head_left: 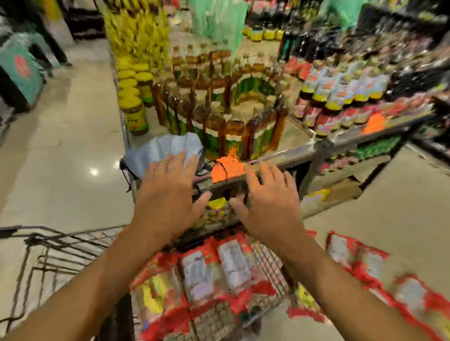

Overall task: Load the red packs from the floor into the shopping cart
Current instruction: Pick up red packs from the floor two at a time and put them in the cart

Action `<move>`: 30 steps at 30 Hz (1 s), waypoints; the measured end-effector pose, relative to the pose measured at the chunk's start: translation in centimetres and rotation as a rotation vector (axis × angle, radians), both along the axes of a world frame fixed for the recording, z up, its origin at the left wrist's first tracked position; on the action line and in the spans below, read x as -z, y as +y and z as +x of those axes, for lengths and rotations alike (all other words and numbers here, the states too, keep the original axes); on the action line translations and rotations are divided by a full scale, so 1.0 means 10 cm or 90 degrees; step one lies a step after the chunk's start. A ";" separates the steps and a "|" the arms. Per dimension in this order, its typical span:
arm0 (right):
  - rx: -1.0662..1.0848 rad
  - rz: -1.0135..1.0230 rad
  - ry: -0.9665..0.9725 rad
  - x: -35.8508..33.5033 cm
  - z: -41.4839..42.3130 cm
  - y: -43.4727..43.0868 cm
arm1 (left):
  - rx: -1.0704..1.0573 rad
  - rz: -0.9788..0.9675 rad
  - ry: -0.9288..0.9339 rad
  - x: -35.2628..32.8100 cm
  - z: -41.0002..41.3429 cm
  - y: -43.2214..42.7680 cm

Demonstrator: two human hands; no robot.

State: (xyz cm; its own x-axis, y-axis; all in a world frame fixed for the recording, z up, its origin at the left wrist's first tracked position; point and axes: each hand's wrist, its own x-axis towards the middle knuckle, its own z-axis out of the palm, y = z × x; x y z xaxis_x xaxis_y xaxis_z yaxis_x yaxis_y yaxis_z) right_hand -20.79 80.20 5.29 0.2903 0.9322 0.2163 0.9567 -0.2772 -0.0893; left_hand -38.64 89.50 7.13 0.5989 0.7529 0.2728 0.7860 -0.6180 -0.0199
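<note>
left hand [167, 193] and right hand [267, 200] hover empty, fingers spread, above the shopping cart [61, 241], which holds several red packs [211, 270]. remaining red packs on the floor [371, 276] lie below-right of my hands, their row running down and to the right. i judge the right hand nearer.

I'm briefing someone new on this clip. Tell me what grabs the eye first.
Two bare hands, left hand and right hand, spread open and empty at centre. Below them red packs fill the cart, with more packs on the floor at right. Behind stands a ringed display of brown bottles.
</note>
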 end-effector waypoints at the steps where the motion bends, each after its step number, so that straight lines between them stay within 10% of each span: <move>1: 0.044 -0.002 -0.009 -0.13 0.05 -0.22 | 0.034 0.005 0.000 -0.10 0.10 -0.10; 15: 0.676 -0.013 -0.050 -0.64 0.32 -4.34 | 0.636 0.059 -0.044 -0.64 1.99 -3.09; 30: 0.987 0.005 -0.002 -0.40 0.87 -7.96 | 0.893 0.060 0.022 -0.38 3.43 -6.80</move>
